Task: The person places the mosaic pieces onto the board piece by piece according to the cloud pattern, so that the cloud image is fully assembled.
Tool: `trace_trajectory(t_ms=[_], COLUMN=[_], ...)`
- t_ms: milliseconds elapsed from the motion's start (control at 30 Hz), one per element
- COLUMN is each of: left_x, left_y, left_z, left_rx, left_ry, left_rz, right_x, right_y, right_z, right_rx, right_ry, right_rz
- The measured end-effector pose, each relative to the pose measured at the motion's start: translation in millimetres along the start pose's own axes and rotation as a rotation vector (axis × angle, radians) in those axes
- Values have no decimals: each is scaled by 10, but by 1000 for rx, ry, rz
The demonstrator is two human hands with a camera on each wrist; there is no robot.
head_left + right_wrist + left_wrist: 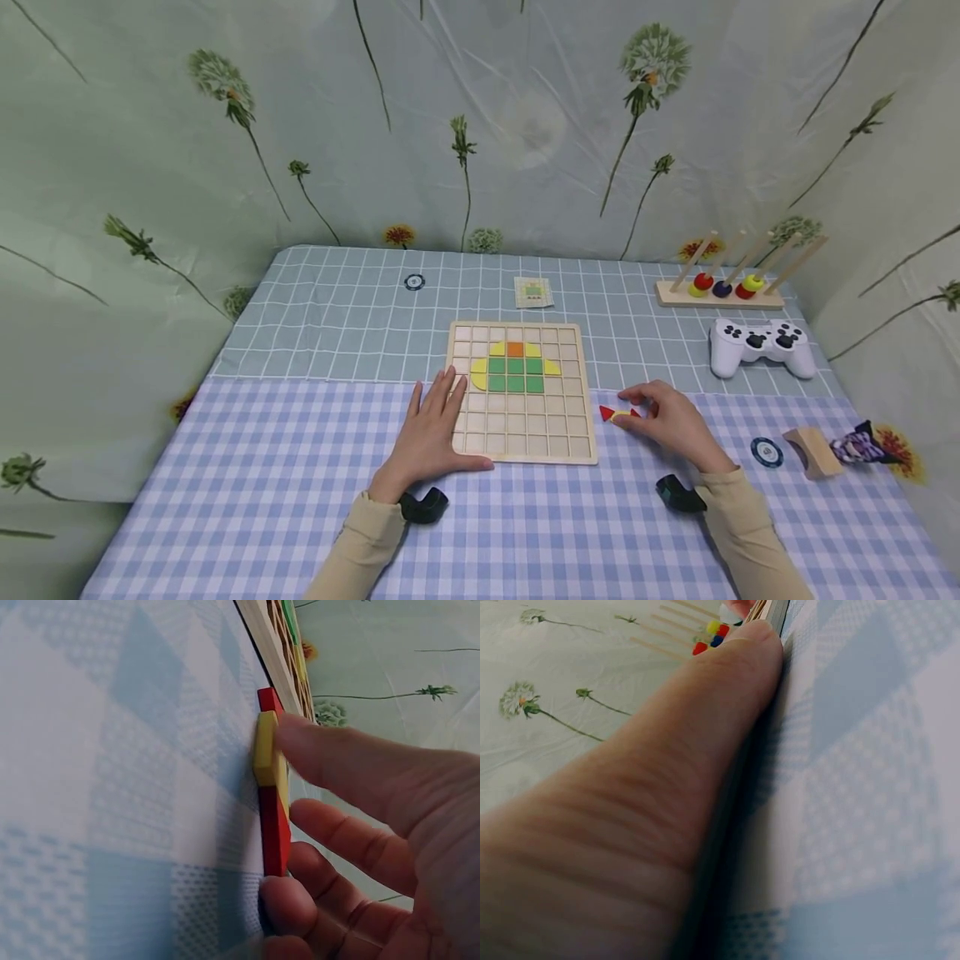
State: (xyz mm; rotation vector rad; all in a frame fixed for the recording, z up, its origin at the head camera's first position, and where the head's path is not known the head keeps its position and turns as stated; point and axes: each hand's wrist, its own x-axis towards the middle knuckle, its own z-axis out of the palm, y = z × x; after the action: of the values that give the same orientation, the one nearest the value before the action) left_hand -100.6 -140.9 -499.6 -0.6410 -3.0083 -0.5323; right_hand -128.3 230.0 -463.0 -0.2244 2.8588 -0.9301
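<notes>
My left hand (430, 429) rests spread along the left edge of the wooden grid board (517, 427), its thumb reaching along the near edge. Set in the board are green squares (515, 374), an orange square (515, 350) and yellow rounded pieces (478, 375). To the right of the board, my right hand (667, 421) is low over a small cluster of pieces on the checked cloth. Its thumb tip is at a yellow piece (265, 750), between red pieces (274, 832); the other fingers are loosely bent around the far side and end of the cluster.
Behind the board lies a pattern card (533, 292), with a round chip (414, 282) to its left. Back right stand a peg rack (720, 302) with coloured beads and a white game controller (761, 346). Another chip (767, 452), a wooden arch block (817, 454) and a small figure (858, 446) lie right.
</notes>
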Motion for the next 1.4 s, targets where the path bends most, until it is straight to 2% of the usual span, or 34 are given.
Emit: trace_trajectory(t_ms=[200,367,533,833,1133,1400], left_x=[-5,-3,1,-3,1,3], left_y=[-10,2,12,7,-4,13], left_z=[1,1,-12,-7,-2,-27], left_rx=[2,1,-6,1,1,11], left_ry=[25,38,35,49,44,11], left_rz=[12,30,26,37,37,15], right_x=[3,-6,-10,-4,23,106], right_y=[-7,5,12,-65,-125,-306], right_z=[-13,-20,-34,-103,-108,-24], right_rx=[-3,-32,-51,-118,-26,86], right_ry=[-25,14,38,-26,10,78], right_rz=[-19,42,51,26,19,-97])
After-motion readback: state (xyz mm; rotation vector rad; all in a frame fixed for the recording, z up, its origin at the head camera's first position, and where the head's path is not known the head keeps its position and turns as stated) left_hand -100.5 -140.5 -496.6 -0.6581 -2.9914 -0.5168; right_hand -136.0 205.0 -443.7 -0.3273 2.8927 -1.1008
